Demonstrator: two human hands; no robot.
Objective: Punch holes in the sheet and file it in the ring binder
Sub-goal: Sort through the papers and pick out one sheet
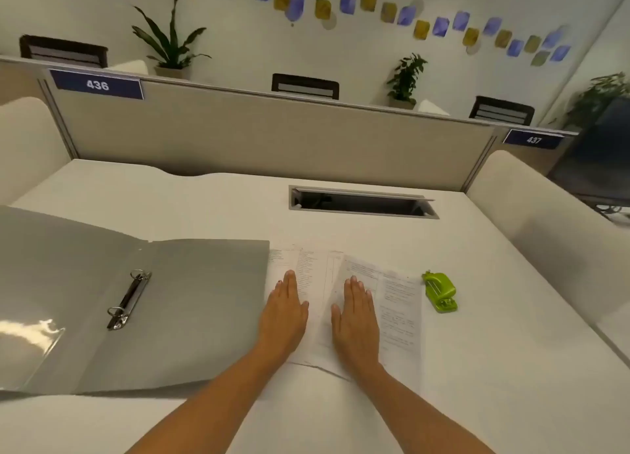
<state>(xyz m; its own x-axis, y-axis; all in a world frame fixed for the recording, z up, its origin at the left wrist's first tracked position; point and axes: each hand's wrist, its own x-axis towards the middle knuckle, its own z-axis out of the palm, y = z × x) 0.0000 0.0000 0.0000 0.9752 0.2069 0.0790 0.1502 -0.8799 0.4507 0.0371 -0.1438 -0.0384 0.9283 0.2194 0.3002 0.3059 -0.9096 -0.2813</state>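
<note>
While both palms press the printed sheets [399,317], nothing is gripped.
Fingers [289,281] straight and together, the left hand [284,312] and right hand [356,317] lie flat on overlapping pages on the tabletop [494,317], between the open grey ring binder [191,310] and the green hole punch [439,291].

Two numbers can be read. The white "436" stands on a dark blue sign [97,85] at the top edge of the partition [272,136], far beyond the fingers [290,279] of the left hand [284,312] and well to their left. The white "437" stands on a second sign [533,140], also blue and on the partition top, far beyond the fingers of the right hand [356,317] and well to their right. The sheets [399,310] under the fingers carry printed lines, but this print is too small and blurred to read.
</note>
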